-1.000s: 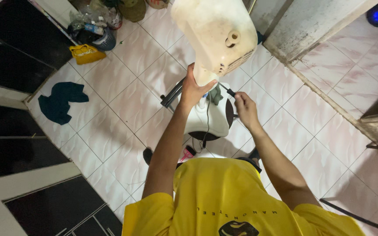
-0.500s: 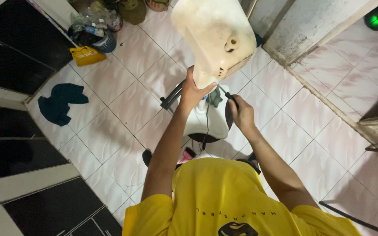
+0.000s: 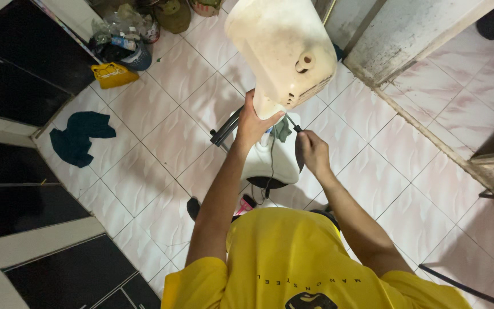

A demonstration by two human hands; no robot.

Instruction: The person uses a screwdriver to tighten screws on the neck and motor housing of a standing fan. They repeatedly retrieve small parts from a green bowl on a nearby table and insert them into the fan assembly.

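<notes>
My left hand (image 3: 254,123) grips the narrow lower neck of a large cream plastic housing (image 3: 281,48), holding it up over the floor. My right hand (image 3: 313,151) is closed on a thin dark-handled tool (image 3: 294,127) whose tip reaches the underside of the housing, just right of my left hand. Below both hands a white rounded base (image 3: 275,163) stands on the tiled floor, with a black cord hanging down across it. A grey-green rag (image 3: 282,130) lies on top of the base.
A dark teal cloth (image 3: 78,137) lies on the tiles at left. A yellow bag (image 3: 112,74) and a heap of bottles (image 3: 127,37) sit at the back. Black cabinet doors (image 3: 18,80) line the left. A raised concrete threshold (image 3: 407,120) runs along the right.
The cream housing sits slightly higher and more to the right in view. Both hands keep their grips at its neck.
</notes>
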